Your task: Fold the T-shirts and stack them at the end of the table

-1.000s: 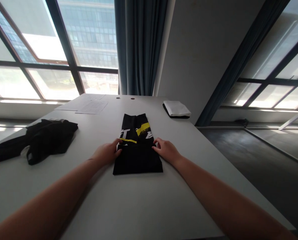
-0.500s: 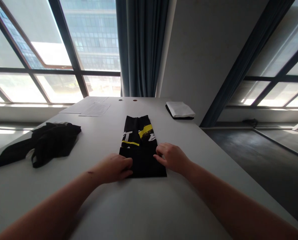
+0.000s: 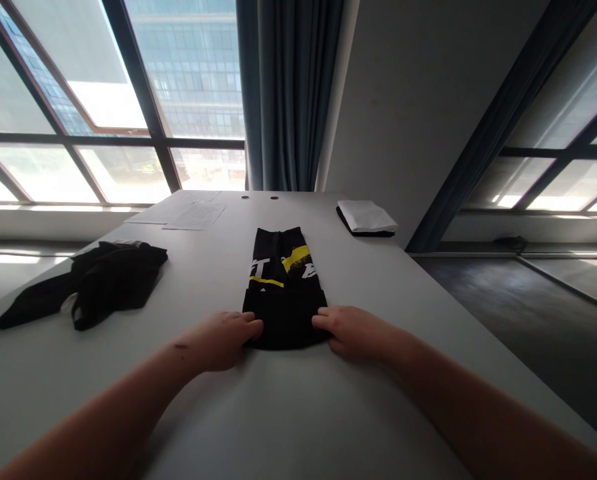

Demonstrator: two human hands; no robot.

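A black printed garment (image 3: 284, 319) lies folded into a narrow strip on the white table in front of me. White letters and yellow bands show on its far half, while a plain black flap is turned over the near half. My left hand (image 3: 231, 337) is closed on the near left corner, its thumb over the cloth. At the near right corner, my right hand (image 3: 351, 331) pinches the edge the same way, fingers curled and partly underneath. The near edge bows slightly between the two hands.
A crumpled black garment (image 3: 113, 277) lies on the left of the table (image 3: 258, 427). Folded white cloth (image 3: 367, 217) rests on black cloth near the far right edge. Sheets of paper (image 3: 193, 215) lie at the far left, before the windows.
My right hand has moved down to the near right corner and closed on it. The left hand has kept to the left corner. The garment's near edge has gone from straight to slightly curved.
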